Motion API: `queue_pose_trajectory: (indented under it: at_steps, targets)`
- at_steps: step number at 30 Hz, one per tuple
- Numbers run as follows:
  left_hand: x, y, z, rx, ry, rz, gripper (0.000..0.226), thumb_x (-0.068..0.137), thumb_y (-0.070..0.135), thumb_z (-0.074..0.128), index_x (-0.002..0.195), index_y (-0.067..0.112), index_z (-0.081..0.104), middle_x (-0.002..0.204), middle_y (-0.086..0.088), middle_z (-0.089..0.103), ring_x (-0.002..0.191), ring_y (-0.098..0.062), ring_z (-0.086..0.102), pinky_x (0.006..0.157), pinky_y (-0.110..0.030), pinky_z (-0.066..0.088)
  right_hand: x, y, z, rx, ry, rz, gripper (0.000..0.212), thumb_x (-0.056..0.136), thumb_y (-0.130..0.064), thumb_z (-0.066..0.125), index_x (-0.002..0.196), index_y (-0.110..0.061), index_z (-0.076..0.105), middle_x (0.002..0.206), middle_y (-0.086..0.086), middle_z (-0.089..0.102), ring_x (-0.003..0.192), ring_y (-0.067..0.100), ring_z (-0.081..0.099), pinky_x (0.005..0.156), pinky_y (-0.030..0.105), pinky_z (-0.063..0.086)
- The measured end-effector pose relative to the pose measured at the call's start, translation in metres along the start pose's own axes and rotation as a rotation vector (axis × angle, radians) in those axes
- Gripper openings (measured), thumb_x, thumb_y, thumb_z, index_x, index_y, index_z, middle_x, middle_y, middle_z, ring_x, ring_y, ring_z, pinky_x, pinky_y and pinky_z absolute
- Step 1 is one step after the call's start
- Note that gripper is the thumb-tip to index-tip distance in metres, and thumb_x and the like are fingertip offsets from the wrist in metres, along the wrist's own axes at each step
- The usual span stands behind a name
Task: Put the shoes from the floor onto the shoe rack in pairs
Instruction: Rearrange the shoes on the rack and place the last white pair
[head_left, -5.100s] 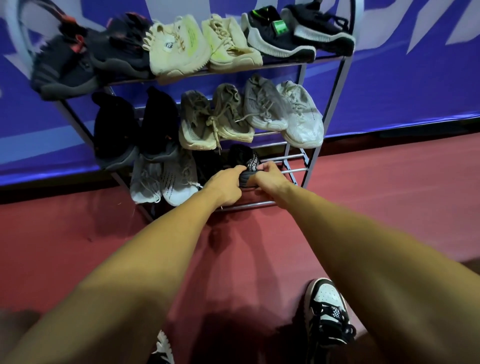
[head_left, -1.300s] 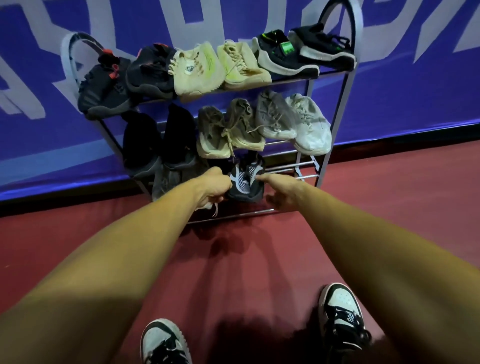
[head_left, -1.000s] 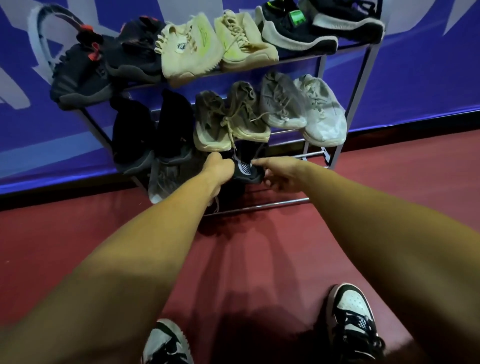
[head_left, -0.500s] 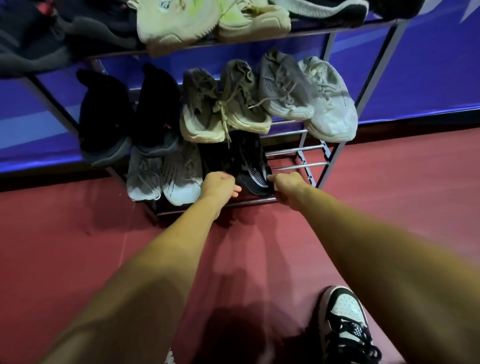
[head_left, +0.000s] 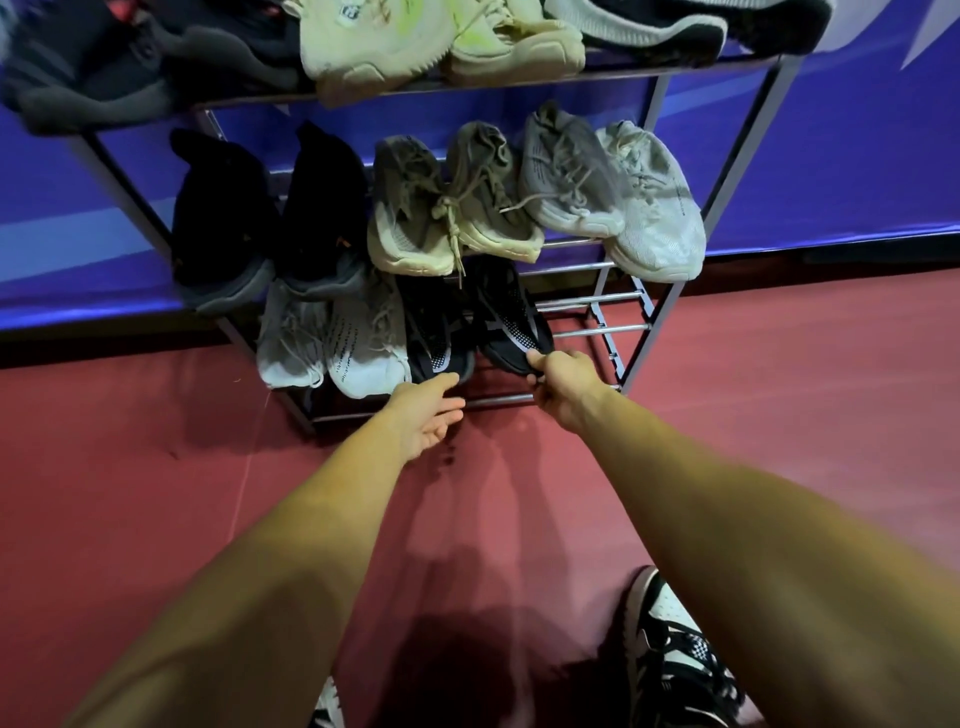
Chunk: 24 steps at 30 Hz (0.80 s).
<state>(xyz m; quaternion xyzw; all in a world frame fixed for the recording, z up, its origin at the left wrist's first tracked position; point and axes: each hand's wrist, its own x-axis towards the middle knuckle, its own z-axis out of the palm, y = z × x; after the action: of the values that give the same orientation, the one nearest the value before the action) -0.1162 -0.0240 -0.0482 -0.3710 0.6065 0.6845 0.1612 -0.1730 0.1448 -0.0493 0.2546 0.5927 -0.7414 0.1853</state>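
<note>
A person crouched at a metal shoe rack (head_left: 736, 171) sets a pair of black mesh sneakers on its lowest shelf. The right hand (head_left: 563, 387) pinches the toe of the right black mesh sneaker (head_left: 511, 317), thumb on top and fingers curled beneath. The left hand (head_left: 431, 415) lies released, palm turned up and fingers straight, its tips at the toe of the left black mesh sneaker (head_left: 436, 338); whether they touch is hard to tell.

Both sneakers lie directly ahead of the hands, toes toward the person and heels running back and up under the middle shelf. The right sneaker's long axis angles a little outward from its mate, its toe swung toward the right hand's side, so the two toes sit slightly apart. The right hand is plainly the nearer to it and, by the look of things, the one to nudge it inward until the pair lines up.

Beyond the left hand's outer side sits a grey-white pair (head_left: 332, 338), just beside the left sneaker. Past the right hand run bare rails (head_left: 618, 328). Behind the right arm, on the red floor (head_left: 156, 519), stands the person's own black-and-white trainer (head_left: 675, 660).
</note>
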Motion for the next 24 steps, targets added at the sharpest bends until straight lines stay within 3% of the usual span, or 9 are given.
queue_pose_trajectory:
  at_steps: [2,5,8,11,13,19,24]
  targets:
    - [0.001,0.001,0.007,-0.131,0.015,0.009,0.029,0.095,0.017,0.058,0.123,0.011,0.054,0.111,-0.008,0.07,0.085,-0.013,0.067,0.056,-0.021,0.04,0.001,0.0,-0.002,-0.015,0.013,-0.005,0.019,0.095,-0.008,0.06,0.113,-0.011,0.053,0.072,0.002,0.053,0.049,0.008,0.047,0.035,0.014,0.032]
    - [0.002,0.003,0.019,-0.249,0.042,0.018,0.01,0.092,0.004,0.051,0.1,0.008,0.055,0.096,-0.008,0.068,0.077,-0.011,0.064,0.055,-0.02,0.039,0.001,0.004,-0.003,-0.016,0.04,0.005,0.014,0.097,-0.005,0.055,0.108,-0.013,0.052,0.069,0.001,0.052,0.049,0.007,0.046,0.037,0.014,0.035]
    - [0.007,0.005,0.024,-0.213,0.079,0.044,0.012,0.087,0.001,0.044,0.087,0.008,0.054,0.093,-0.009,0.067,0.06,-0.007,0.055,0.048,-0.018,0.036,0.0,0.012,-0.002,-0.023,0.071,-0.033,0.022,0.095,-0.001,0.051,0.112,-0.014,0.051,0.069,0.004,0.052,0.051,0.01,0.045,0.041,0.017,0.034]
    - [0.013,0.004,0.025,-0.187,0.1,0.065,0.016,0.084,0.0,0.04,0.09,0.006,0.053,0.101,-0.012,0.069,0.036,-0.001,0.045,0.036,-0.016,0.03,0.002,0.014,-0.001,-0.021,0.158,-0.142,0.036,0.089,-0.001,0.051,0.121,-0.017,0.054,0.089,0.008,0.063,0.06,0.01,0.049,0.055,0.021,0.038]
    - [0.014,0.006,0.026,-0.173,0.092,0.079,0.022,0.083,0.0,0.041,0.101,0.004,0.054,0.103,-0.013,0.069,0.031,-0.001,0.042,0.035,-0.015,0.029,0.002,0.013,-0.003,-0.015,0.22,-0.201,0.039,0.087,-0.002,0.051,0.121,-0.019,0.055,0.102,0.009,0.065,0.063,0.01,0.048,0.058,0.021,0.037]
    - [0.009,0.01,0.023,-0.103,0.039,0.048,0.021,0.087,0.008,0.051,0.108,0.007,0.056,0.099,-0.007,0.071,0.061,-0.008,0.056,0.043,-0.019,0.036,-0.006,0.015,-0.008,-0.138,0.15,-0.134,0.038,0.086,-0.007,0.055,0.123,-0.015,0.049,0.091,0.008,0.06,0.062,0.015,0.049,0.051,0.026,0.036]
    - [0.001,0.004,0.009,-0.048,0.025,0.062,0.03,0.092,0.025,0.061,0.12,0.015,0.058,0.102,-0.002,0.069,0.082,-0.012,0.064,0.056,-0.022,0.042,-0.008,0.014,-0.001,-0.424,0.139,-0.153,0.056,0.072,-0.022,0.069,0.119,-0.008,0.04,0.111,0.019,0.063,0.086,0.03,0.058,0.059,0.035,0.046]
